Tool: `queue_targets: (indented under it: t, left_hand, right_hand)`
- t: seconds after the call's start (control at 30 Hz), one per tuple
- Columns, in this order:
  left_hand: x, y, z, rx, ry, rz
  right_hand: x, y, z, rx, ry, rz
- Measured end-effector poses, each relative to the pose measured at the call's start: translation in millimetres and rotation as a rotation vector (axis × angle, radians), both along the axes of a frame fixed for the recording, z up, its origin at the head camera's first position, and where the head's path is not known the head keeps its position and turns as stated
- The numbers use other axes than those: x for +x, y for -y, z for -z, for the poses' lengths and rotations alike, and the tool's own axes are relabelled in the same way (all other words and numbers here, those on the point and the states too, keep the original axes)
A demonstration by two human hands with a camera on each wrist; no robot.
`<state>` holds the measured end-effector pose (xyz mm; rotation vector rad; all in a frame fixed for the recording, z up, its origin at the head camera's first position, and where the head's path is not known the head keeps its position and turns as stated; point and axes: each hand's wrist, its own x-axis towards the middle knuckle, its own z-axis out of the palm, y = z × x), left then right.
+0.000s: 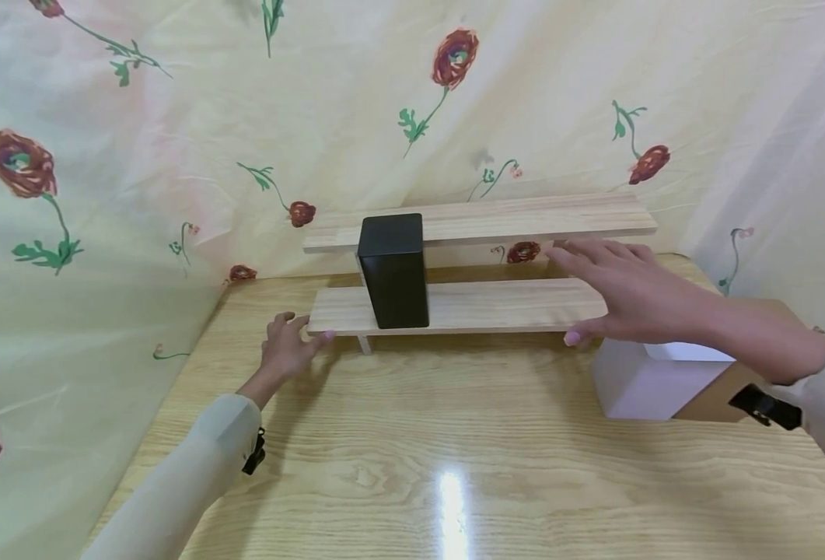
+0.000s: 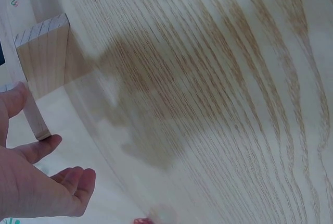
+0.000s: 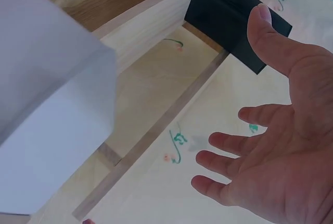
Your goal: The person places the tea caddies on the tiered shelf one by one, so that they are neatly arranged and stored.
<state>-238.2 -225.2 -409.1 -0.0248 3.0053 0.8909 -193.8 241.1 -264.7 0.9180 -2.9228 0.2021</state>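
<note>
A two-tier wooden shelf [image 1: 496,307] stands on the table before me, with a lower board in front and a higher one behind. My left hand [image 1: 288,350] is at the left end of the lower board. Its thumb lies on the front edge and its index finger against the end [image 2: 41,130], pinching the corner; the other fingers bend loosely off the wood. A black rectangular box [image 1: 398,280] stands upright on the lower board, left of centre. My right hand [image 1: 625,292] hovers by the shelf's right end, fingers spread, holding nothing.
A white box [image 1: 650,381] with a brown side stands on the wood-grain table [image 1: 384,443], under my right forearm. Flower-print cloth [image 1: 356,101] hangs behind the shelf and along both sides. A light reflection shines on the tabletop.
</note>
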Motion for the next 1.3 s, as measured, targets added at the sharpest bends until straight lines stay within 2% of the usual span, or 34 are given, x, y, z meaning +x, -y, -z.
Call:
queue_targets:
  t: [0.43,0.63,0.8,0.93,1.1,1.3]
  left_hand:
    - [0.4,0.1,-0.2,0.0,-0.001,0.002]
    - [-0.3,0.3,0.1,-0.002,-0.006,0.001]
    - [-1.2,0.3,0.6,-0.002,-0.006,0.0]
    - [-0.9,0.5,0.6,-0.002,-0.008,0.0]
    - [-0.2,0.6,0.5,0.003,-0.007,0.0]
    - [-0.3,0.7,1.0,0.004,-0.002,0.002]
  right_hand:
    - [9.1,-35,9.5,-0.038,-0.028,0.007]
    - [8.7,-53,15.5,-0.083,0.001,0.032]
    - [7.8,-68,21.2,-0.072,0.006,-0.005]
    - [6.9,-77,25.3,-0.015,0.059,-0.027]
    - [6.3,-85,30.5,-0.008,0.152,-0.037]
    - [6.6,-91,36.2,0.003,0.158,-0.036]
